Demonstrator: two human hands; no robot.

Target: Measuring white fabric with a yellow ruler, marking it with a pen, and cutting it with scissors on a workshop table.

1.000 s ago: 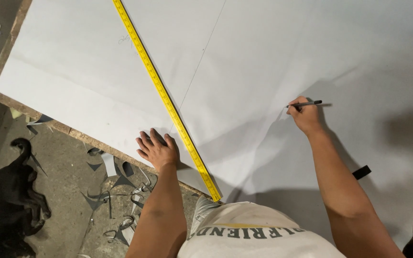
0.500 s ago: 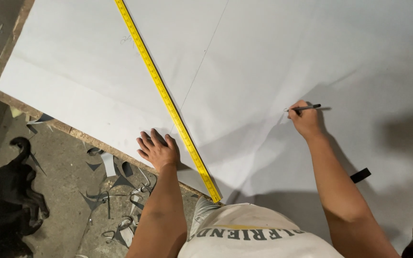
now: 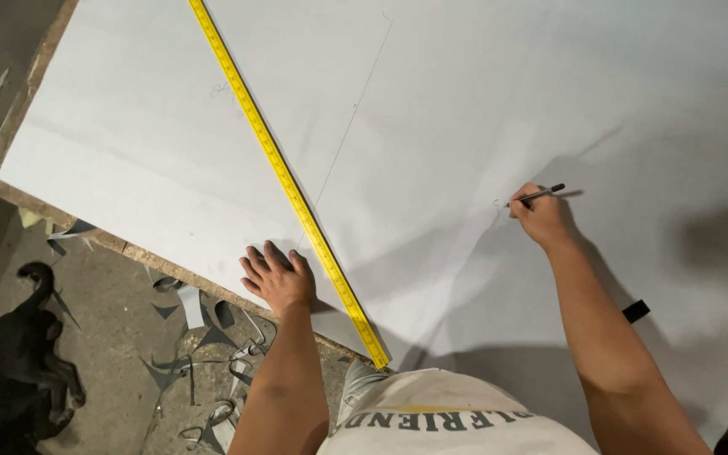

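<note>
No packages, signs or screens anywhere in view. No labels either, unless counting a small black rectangular tag (image 3: pixel 636 311) lying flat on the white sheet (image 3: pixel 465 101), near right, just beside the right forearm; too small to tell more.

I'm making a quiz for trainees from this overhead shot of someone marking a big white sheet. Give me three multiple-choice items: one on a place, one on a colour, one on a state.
1. Where does the left hand rest?
A. on the white sheet, just left of the ruler
B. on the floor scraps
C. on top of the pen

2. What colour is the long ruler?
A. red
B. yellow
C. blue

3. What is the right hand doing?
A. lying flat and empty
B. gripping the ruler
C. holding a dark pen with its tip at the sheet

Answers: 1 A, the palm lies flat on the sheet beside the ruler's left edge; 2 B, the ruler is yellow with dark marks; 3 C, the fingers close round the pen.
</note>
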